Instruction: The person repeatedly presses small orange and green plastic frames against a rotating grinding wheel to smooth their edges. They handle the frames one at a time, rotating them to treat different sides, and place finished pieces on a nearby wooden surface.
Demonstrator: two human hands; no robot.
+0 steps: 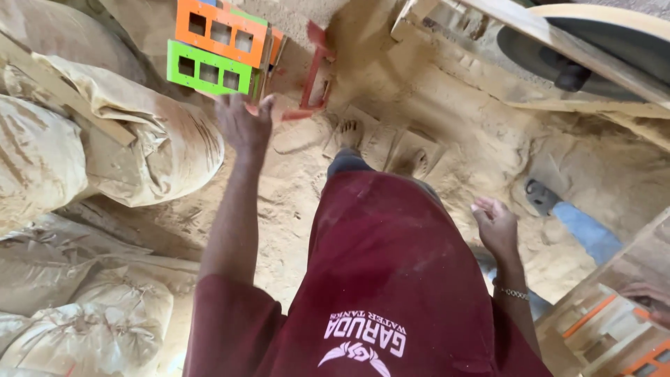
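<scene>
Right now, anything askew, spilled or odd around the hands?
Yes. Sawdust coats the whole floor and half buries the bare feet. The green and orange cut-out panels sit tilted and unevenly stacked on the sack, just above the open left hand. The right hand hangs open and empty.

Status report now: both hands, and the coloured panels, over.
Left hand open, reaching to the green wooden panel with three square holes. Right hand open, empty. Orange panel stacked behind; dusty sacks beside.

Stuffed sacks (139, 139), sandy floor (447, 119)
</scene>
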